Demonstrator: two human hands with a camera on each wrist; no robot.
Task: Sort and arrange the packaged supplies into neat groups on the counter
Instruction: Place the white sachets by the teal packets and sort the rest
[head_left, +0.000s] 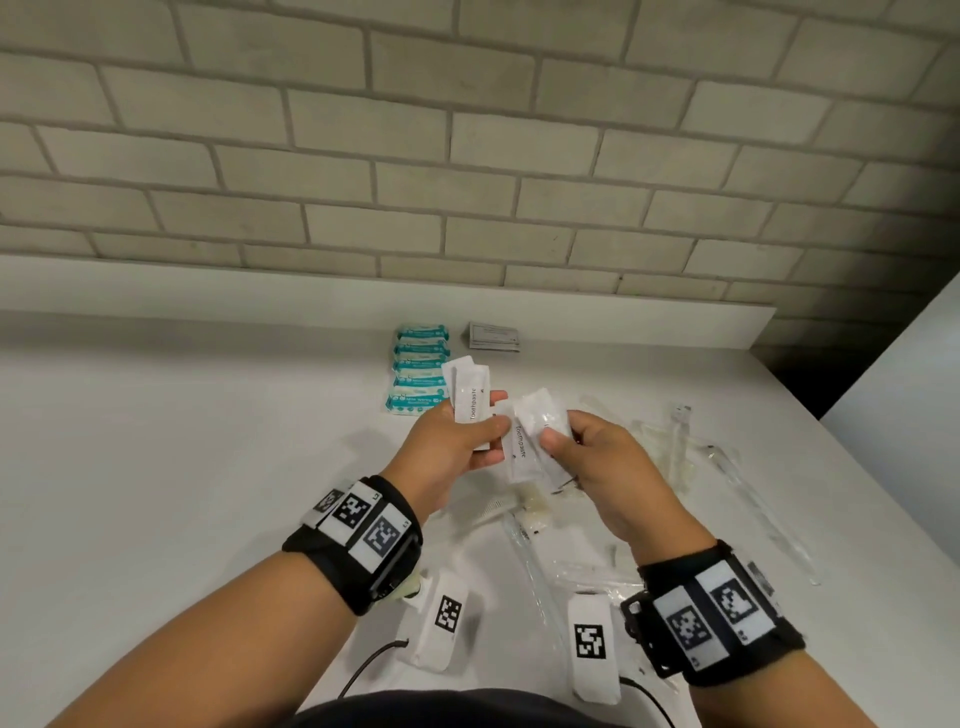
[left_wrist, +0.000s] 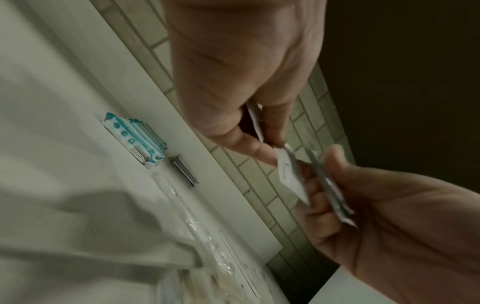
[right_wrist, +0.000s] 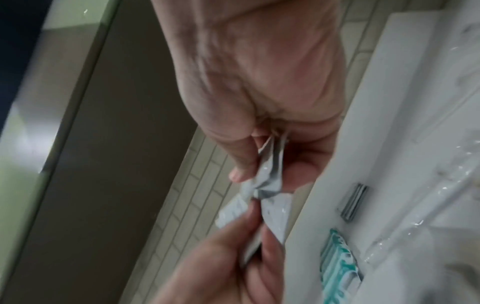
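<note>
the head view is evenly and softly lit from above, sharp at the middle, with brick lines bowing toward the edges and a dark corner far right of the fingers; soft shadows fall on the counter (head_left: 182, 467) below the wrists. both wrist views are dimmer and smeared by motion blur: the packets (left_wrist: 291, 176) at the fingertips are streaked, and clear wrappers (right_wrist: 415, 216) right of the fingers catch small white glints
</note>
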